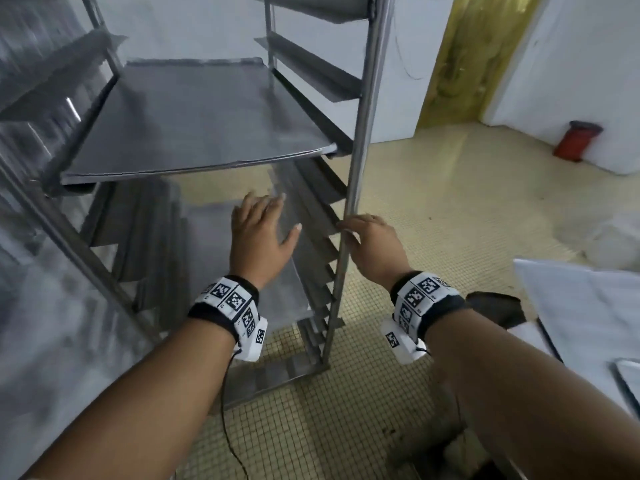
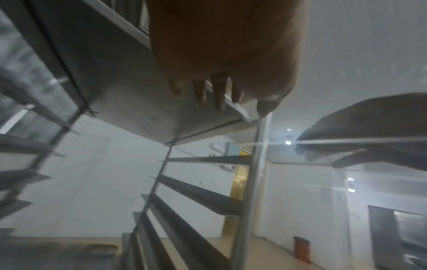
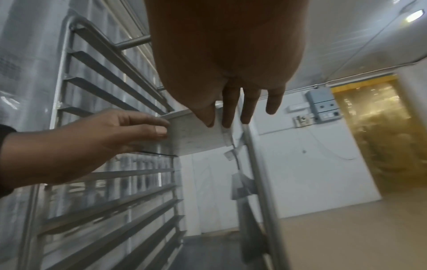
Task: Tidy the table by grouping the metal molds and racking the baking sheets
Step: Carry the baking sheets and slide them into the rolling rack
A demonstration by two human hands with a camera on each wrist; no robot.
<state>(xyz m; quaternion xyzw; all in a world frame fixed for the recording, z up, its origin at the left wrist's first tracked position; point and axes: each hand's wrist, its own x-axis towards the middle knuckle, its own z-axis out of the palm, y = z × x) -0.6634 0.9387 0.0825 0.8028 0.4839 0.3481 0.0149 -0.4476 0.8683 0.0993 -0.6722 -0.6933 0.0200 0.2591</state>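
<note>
**Sheet seated in rack, both hands below its front edge**

A grey, flat baking sheet [image 1: 194,116] with a low rolled rim is seen lying level on a pair of rack [image 1: 360,140] runners, above and ahead of both hands. Its front edge stands just proud of the runner ends.

The left hand [image 1: 263,237] is held spread, fingers straight, nothing grasped, under the sheet's front edge. The right hand [image 1: 374,247] is laid against the rack's front right upright; fingers appear straight, not wrapped.

Empty runners are stacked above and below the sheet. Tiled floor [image 1: 450,209] lies open to the right of the right hand.

From the right wrist, straight fingers [image 3: 228,109] and the sheet's pale underside are shown. A red bin [image 1: 576,140] is seen far right.
</note>
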